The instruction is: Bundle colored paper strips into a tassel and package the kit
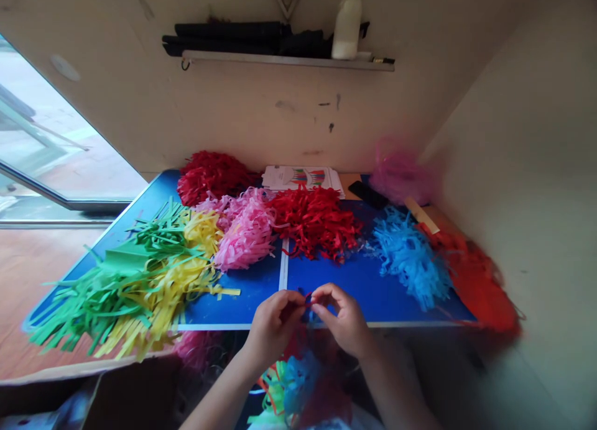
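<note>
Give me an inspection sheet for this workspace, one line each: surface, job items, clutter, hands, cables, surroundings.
Surface: blue table, largely covered by strips.
Job items: small dark red strip; green strips, yellow strips, pink strips, red strips, blue strips, orange strips.
Clutter: printed papers and dark phone-like object toward the back.
Hands: left hand and right hand pinch the dark red strip at the front edge.
Cables: nothing seen.
Surroundings: wall shelf holding a white bottle; bright opening, left.
</note>
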Demonstrator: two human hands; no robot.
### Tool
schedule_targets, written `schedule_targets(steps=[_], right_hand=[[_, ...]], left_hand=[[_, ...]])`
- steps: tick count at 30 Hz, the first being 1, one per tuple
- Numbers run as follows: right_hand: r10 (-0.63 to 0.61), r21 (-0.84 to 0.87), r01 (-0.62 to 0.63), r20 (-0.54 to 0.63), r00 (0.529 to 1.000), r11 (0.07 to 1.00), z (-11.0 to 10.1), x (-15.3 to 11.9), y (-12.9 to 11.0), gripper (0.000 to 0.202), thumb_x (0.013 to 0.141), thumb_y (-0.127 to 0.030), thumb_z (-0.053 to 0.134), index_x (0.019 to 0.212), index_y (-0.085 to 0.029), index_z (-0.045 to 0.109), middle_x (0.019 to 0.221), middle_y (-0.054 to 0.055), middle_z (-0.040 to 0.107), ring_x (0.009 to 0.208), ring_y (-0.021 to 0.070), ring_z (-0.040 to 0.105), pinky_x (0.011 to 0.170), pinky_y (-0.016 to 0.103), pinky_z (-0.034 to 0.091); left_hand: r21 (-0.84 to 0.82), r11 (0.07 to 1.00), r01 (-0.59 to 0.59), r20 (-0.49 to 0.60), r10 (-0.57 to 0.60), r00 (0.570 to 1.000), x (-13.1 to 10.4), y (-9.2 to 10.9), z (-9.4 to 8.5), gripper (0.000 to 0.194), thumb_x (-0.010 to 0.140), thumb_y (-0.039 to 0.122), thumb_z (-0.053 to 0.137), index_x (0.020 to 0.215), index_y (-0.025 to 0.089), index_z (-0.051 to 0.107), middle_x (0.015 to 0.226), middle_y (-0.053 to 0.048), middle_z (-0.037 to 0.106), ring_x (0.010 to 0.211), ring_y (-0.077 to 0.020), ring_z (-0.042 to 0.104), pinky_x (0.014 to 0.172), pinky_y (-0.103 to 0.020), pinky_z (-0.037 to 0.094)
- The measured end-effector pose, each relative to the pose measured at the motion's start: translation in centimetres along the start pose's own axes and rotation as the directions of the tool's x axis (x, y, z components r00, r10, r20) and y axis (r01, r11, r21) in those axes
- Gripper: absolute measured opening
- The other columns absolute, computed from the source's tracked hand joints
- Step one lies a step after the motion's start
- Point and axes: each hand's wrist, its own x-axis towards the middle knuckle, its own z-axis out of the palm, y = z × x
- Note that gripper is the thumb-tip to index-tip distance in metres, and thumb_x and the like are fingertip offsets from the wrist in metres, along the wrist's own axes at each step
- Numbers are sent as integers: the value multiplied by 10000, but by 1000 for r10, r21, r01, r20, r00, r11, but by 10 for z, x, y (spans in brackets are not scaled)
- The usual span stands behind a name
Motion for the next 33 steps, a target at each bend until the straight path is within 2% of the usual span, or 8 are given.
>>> schedule_targets(steps=[5, 11, 14, 17, 21, 25, 29, 33], right_hand=[[-37, -32, 37, -9, 999, 999, 1, 2, -1, 79, 845, -193, 609, 901, -225, 655, 891, 18, 672, 809, 161, 623, 776, 282, 498], [128, 284, -146, 79, 989, 948, -4, 3, 3, 167, 792, -312, 711, 924, -219, 669, 883, 22, 701, 818, 182, 668, 763, 292, 526], [121, 213, -120, 6, 993, 970, -4, 1, 5, 100, 813, -297, 683, 866, -215, 663, 829, 11, 690, 776, 167, 657, 743, 271, 519], [42, 91, -39, -34, 999, 995, -1, 0, 3, 49, 835, -243, 625, 863, -213, 652, 852, 15, 681, 802, 162, 642, 764, 260, 507], [-16, -5, 15, -52, 999, 1000, 3, 0, 1, 70, 806, -176, 591, 856, -208, 630, 810, 5, 663, 759, 151, 628, 743, 252, 501], [21, 30, -18, -80, 997, 999, 5, -1, 5, 53, 790, -178, 598, 835, -205, 602, 777, -2, 646, 721, 143, 619, 715, 249, 502], [29, 108, -18, -100, 995, 994, 8, -2, 7, 73, 778, -170, 609, 833, -210, 583, 799, -3, 627, 738, 139, 608, 709, 243, 499], [57, 228, -32, -105, 993, 973, 10, -2, 7, 97, 782, -186, 633, 822, -215, 550, 798, -8, 604, 673, 123, 573, 603, 217, 480]], left_hand=[[-41, 999, -1, 14, 2, 1000, -1, 5, 1, 71, 833, 227, 602, 865, 200, 660, 820, -34, 732, 724, -159, 678, 667, -256, 534], [-73, 997, -15, 7, 15, 1000, -2, 4, -4, 65, 848, 238, 615, 883, 200, 655, 837, -31, 727, 744, -159, 680, 690, -255, 533], [-56, 997, -60, 40, 62, 997, 1, 5, -7, 96, 861, 238, 602, 923, 196, 663, 857, -49, 712, 780, -170, 671, 707, -266, 528], [-39, 995, -96, 90, 99, 991, 4, 8, -7, 138, 871, 280, 615, 958, 197, 682, 891, -72, 692, 828, -185, 657, 736, -283, 522], [22, 992, -127, 76, 125, 989, 7, 8, -6, 139, 884, 301, 604, 832, 191, 671, 838, -63, 660, 788, -173, 632, 705, -272, 500], [105, 981, -163, 91, 154, 984, 5, 2, -4, 123, 878, 295, 610, 809, 199, 646, 811, -50, 649, 788, -177, 617, 710, -281, 483], [127, 975, -182, 81, 173, 982, 3, 0, -1, 89, 888, 288, 601, 880, 200, 615, 879, -59, 674, 866, -198, 620, 819, -338, 469], [132, 965, -229, 135, 211, 968, 4, 2, -4, 63, 908, 249, 575, 880, 219, 622, 795, -11, 684, 778, -172, 633, 932, -405, 406]])
